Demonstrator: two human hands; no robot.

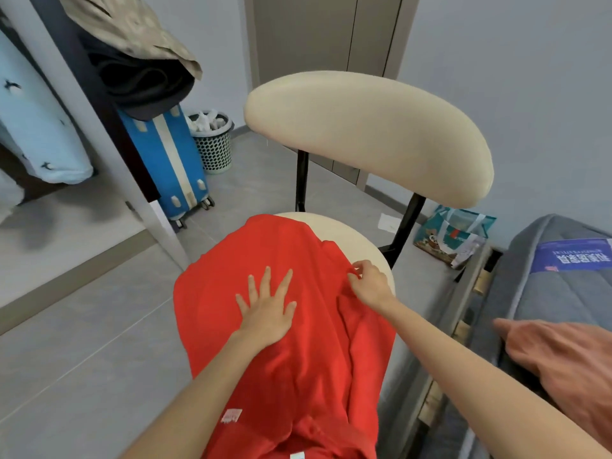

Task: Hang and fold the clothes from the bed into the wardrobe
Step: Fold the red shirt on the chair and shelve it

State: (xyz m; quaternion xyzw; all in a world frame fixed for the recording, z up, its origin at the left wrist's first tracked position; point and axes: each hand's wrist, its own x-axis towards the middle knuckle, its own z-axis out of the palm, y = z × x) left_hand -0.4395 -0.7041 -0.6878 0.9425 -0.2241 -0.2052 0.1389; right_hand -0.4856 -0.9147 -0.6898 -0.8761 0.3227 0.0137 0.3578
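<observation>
A red shirt (298,376) is lying spread over the seat of a cream chair (351,235). Its near end is hanging off toward us, with a white label (231,416) showing. We are pressing our left hand (266,313) flat on the middle of the cloth, fingers straight and spread. Our right hand (371,286) is pinching a raised fold at the shirt's right edge between thumb and fingertips.

We are reading this as the first fold. To do it well, we are thinking the left palm should be acting as the anchor while the right hand is drawing its edge across toward the middle in one even pass. The wrinkles running down the right side are asking to be smoothed out before any crease is set. The cloth is overhanging the seat on the left and at the near end, so it is likely to slide if the weight comes off.

To our right, a pink garment (569,369) is waiting on the bed (563,260). At far left, blurred, what appears to be the wardrobe (96,134) is standing open, well apart from the shirt.
</observation>
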